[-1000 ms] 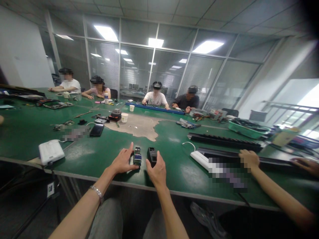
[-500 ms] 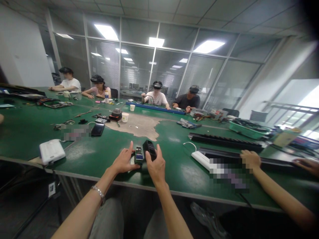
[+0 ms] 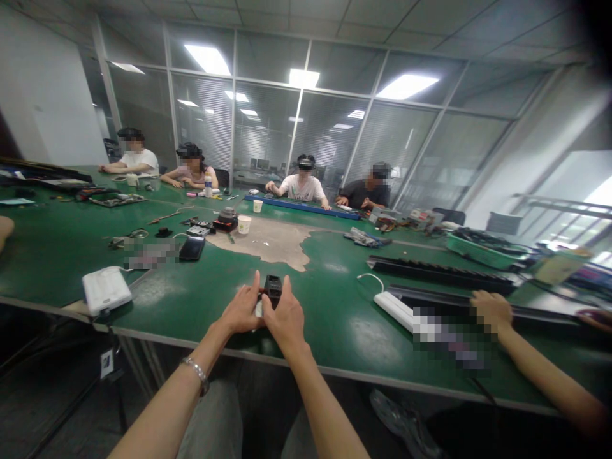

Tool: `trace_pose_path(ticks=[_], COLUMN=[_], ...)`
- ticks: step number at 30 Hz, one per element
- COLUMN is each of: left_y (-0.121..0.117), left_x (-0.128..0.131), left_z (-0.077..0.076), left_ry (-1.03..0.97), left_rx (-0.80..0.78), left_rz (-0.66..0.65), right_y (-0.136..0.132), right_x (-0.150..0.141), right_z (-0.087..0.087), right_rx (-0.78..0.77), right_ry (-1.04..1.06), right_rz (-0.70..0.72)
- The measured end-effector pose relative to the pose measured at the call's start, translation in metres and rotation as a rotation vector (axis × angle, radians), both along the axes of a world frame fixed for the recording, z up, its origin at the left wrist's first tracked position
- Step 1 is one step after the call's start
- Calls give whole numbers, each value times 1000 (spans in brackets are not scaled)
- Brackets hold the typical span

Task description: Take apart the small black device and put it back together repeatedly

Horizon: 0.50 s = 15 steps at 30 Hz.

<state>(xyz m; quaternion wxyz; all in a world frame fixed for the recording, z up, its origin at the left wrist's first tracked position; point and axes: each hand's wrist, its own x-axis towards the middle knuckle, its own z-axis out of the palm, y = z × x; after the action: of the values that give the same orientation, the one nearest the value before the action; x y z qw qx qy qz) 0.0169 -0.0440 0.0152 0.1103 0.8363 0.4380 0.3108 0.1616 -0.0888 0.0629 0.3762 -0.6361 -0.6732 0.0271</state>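
My left hand [image 3: 243,310] and my right hand [image 3: 287,319] are close together near the front edge of the green table [image 3: 329,306]. Between them stands a small black plastic housing [image 3: 273,287] with openings in its top. My right fingers grip its right side, with the index finger pointing up along it. The left hand presses in from the other side, its index finger also raised. A pale patch shows between the hands, low on the left; what it belongs to cannot be made out. The hands hide the lower part of the housing.
A white box [image 3: 106,290] lies left, beside a phone [image 3: 192,248]. Paper cups [image 3: 243,224] stand beyond. On the right are a white power strip [image 3: 394,309], long black rails [image 3: 440,273], and another person's hand [image 3: 492,311]. Several people sit across the table.
My right hand has moved left, bringing the black cover onto the piece with exposed circuitry in my left hand. The circuitry and blue part are now out of sight.
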Motion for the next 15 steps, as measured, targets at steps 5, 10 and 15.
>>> trace_pose_path(ticks=[5,10,15], left_y=[-1,0,0], left_x=[2,1,2], left_z=[-1,-2,0], left_ry=[37,56,75], left_rx=[46,28,-17], left_rz=[17,14,20], right_y=[-4,-4,-6], right_x=[-1,0,-1], right_z=[-7,-9,-17], right_rx=[29,25,-28], right_ry=[-25,5,-29], right_rz=[-5,-23,-21])
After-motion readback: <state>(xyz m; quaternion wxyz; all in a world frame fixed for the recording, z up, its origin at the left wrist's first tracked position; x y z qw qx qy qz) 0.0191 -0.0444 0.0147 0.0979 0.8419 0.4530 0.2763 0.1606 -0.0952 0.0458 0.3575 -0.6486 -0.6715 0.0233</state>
